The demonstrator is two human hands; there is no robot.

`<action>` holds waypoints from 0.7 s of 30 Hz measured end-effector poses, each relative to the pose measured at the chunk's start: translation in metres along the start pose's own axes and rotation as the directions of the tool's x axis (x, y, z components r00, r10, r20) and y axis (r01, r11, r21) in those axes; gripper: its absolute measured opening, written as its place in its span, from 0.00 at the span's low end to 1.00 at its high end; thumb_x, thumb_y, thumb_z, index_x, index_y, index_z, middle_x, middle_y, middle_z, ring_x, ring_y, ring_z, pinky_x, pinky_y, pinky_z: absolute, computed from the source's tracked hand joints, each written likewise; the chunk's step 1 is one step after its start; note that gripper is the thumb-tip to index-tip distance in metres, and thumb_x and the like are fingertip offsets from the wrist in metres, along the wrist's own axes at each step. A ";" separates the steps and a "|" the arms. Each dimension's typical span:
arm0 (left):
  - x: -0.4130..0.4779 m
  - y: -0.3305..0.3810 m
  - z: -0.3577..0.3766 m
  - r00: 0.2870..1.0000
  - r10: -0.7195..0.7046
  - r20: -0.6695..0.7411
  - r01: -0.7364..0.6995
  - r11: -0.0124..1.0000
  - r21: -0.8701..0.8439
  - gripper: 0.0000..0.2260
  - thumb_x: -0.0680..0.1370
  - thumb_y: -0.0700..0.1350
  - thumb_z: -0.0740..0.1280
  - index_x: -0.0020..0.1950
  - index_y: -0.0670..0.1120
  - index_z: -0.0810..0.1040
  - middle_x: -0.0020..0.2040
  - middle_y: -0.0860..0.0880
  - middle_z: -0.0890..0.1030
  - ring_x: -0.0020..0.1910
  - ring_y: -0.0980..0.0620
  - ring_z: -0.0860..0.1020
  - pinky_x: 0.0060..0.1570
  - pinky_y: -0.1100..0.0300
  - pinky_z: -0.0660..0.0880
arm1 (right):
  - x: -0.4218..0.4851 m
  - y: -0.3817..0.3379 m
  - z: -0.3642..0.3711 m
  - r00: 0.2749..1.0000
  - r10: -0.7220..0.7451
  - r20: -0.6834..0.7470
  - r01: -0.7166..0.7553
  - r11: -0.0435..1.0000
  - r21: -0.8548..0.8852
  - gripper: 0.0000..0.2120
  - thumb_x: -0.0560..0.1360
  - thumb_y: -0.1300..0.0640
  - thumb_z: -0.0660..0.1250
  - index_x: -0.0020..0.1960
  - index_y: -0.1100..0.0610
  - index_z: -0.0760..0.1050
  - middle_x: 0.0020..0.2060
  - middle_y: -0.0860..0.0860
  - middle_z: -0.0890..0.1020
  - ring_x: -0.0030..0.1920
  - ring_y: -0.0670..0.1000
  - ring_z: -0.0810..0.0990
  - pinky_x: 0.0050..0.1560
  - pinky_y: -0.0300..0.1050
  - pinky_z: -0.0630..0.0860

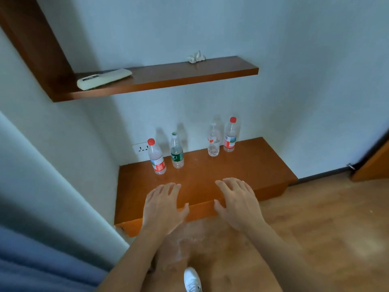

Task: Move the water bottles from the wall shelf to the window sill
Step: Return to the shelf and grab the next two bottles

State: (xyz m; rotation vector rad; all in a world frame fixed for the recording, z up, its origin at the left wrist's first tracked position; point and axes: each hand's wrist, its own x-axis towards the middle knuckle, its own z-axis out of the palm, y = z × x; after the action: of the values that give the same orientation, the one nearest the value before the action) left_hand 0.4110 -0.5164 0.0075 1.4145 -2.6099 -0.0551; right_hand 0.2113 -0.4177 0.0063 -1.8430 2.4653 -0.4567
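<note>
Closest to me is my white shoe [192, 280] on the wooden floor [315, 228], with a blue curtain [31, 260] at my left. Just past it, my left hand [163, 205] and right hand [236, 204] are stretched out palm down, fingers loose and spread, grasping nothing. They sit over the front edge of the low shelf [252, 165]; whether they touch the wood I cannot tell.

Farther back on that shelf, near the wall, four bottles stand upright in two pairs. On the left are the near red-capped bottle [156, 158] and, just beside it, the green-labelled bottle [176, 151]. Well apart to the right are the clear bottle [213, 141] and the far red-capped bottle [230, 135]. A wall socket [141, 148] shows behind the left pair.

Higher up, the upper shelf [189, 74] carries a white remote [104, 78] and a crumpled tissue [196, 57].

As I judge it, the moving is hardly begun: all four bottles in view remain to be carried, none is in my grasp, and the window sill is out of sight.
</note>
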 end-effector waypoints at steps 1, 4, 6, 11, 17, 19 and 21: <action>0.011 -0.004 0.003 1.000 -0.016 -0.009 0.016 1.000 -0.007 0.29 0.76 0.66 0.59 0.74 0.56 0.66 0.73 0.54 0.71 0.73 0.51 0.67 0.72 0.49 0.64 | 0.015 0.000 0.004 1.000 -0.015 0.012 0.015 1.000 0.004 0.27 0.78 0.36 0.60 0.75 0.43 0.64 0.73 0.46 0.70 0.76 0.51 0.65 0.76 0.53 0.58; 0.046 -0.021 0.015 0.998 -0.064 -0.025 0.063 0.998 -0.014 0.28 0.76 0.66 0.60 0.74 0.56 0.67 0.73 0.53 0.71 0.73 0.50 0.67 0.72 0.48 0.63 | 0.062 -0.001 0.016 0.998 -0.049 0.046 0.049 0.999 0.010 0.28 0.78 0.36 0.59 0.75 0.42 0.61 0.75 0.45 0.68 0.77 0.50 0.62 0.77 0.51 0.55; 0.071 -0.036 0.024 0.995 -0.098 -0.007 0.098 0.995 -0.013 0.29 0.77 0.67 0.58 0.75 0.56 0.64 0.74 0.54 0.69 0.75 0.50 0.65 0.74 0.49 0.62 | 0.094 -0.002 0.024 0.996 -0.067 0.057 0.065 0.998 0.026 0.28 0.78 0.36 0.59 0.75 0.42 0.61 0.75 0.44 0.67 0.77 0.50 0.62 0.77 0.51 0.55; 0.123 -0.081 0.049 0.980 -0.200 0.013 0.200 0.978 -0.049 0.28 0.76 0.68 0.58 0.73 0.58 0.66 0.72 0.55 0.71 0.73 0.52 0.67 0.73 0.50 0.65 | 0.174 -0.007 0.048 0.992 -0.094 0.087 0.090 0.995 0.048 0.28 0.79 0.37 0.60 0.76 0.44 0.61 0.75 0.45 0.67 0.77 0.50 0.62 0.77 0.51 0.55; 0.159 -0.123 0.078 0.936 -0.351 0.009 0.351 0.934 -0.069 0.24 0.72 0.66 0.65 0.64 0.56 0.75 0.63 0.55 0.80 0.64 0.52 0.76 0.65 0.51 0.71 | 0.246 -0.018 0.089 0.984 -0.082 0.156 0.060 0.989 0.138 0.29 0.77 0.38 0.63 0.75 0.46 0.64 0.72 0.47 0.71 0.73 0.50 0.68 0.74 0.54 0.67; 0.167 -0.131 0.086 0.922 -0.388 0.016 0.388 0.918 -0.079 0.24 0.73 0.66 0.65 0.64 0.56 0.75 0.63 0.55 0.79 0.64 0.52 0.76 0.64 0.51 0.72 | 0.265 -0.020 0.103 0.983 -0.081 0.162 0.055 0.985 0.163 0.30 0.76 0.38 0.65 0.74 0.48 0.65 0.70 0.48 0.73 0.71 0.50 0.71 0.72 0.52 0.69; 0.174 -0.138 0.096 0.888 -0.456 0.056 0.460 0.881 -0.112 0.26 0.73 0.67 0.64 0.68 0.56 0.73 0.66 0.55 0.77 0.66 0.53 0.74 0.64 0.53 0.72 | 0.283 -0.021 0.114 0.984 -0.071 0.164 0.037 0.979 0.201 0.30 0.75 0.38 0.66 0.73 0.49 0.66 0.68 0.48 0.74 0.68 0.50 0.73 0.69 0.49 0.71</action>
State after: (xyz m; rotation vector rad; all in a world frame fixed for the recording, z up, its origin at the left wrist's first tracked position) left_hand 0.4167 -0.7419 -0.0796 1.9605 -2.1843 -0.2909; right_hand 0.1694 -0.7144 -0.0546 -1.7929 2.1794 -0.5028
